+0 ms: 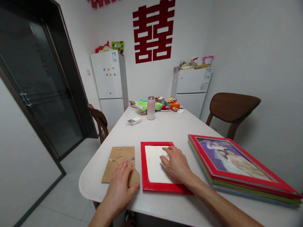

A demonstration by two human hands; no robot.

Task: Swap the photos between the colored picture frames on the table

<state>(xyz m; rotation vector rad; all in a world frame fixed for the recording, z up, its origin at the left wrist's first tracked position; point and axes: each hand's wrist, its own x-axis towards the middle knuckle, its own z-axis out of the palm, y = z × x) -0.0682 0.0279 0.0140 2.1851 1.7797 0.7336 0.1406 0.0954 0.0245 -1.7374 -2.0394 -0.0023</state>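
Observation:
A red picture frame (158,187) lies on the white table, with a plain white sheet (153,163) inside its border. Over the sheet's right part is my right hand (177,162), fingers spread; whether it touches the sheet I cannot tell. Left of the frame lies a brown backing board (109,172) with metal clips and a stand flap on its upper face. My left hand (121,183) rests on the board's lower right part, fingers stretched out and holding nothing. The hand hides part of the flap.
Stacked frames (234,160) with a wedding photo on top stand at the right. Farther back are a pink bottle (151,108), a small silver-white device (134,121) and a heap of snack packets (142,106). Brown chairs (233,106) flank the table.

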